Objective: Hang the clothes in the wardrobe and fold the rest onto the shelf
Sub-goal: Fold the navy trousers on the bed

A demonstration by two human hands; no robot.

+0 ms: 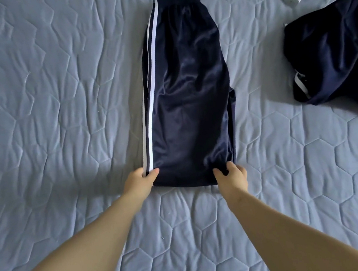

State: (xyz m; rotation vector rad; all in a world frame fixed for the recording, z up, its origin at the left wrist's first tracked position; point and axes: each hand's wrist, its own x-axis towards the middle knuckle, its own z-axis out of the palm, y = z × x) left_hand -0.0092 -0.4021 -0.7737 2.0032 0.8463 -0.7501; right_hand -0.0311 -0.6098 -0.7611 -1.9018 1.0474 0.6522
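Both hands, left hand (140, 181) and right hand (231, 175), are pinching the near corners of the shiny navy white-striped track trousers (187, 95) at centre frame, likely keeping layers aligned for folding on the quilted grey bed (61, 103).

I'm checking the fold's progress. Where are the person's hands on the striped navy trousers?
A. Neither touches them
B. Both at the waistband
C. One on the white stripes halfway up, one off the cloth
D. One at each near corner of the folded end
D: the left hand and right hand each pinch a near corner of the navy trousers; the waistband lies at the far end.
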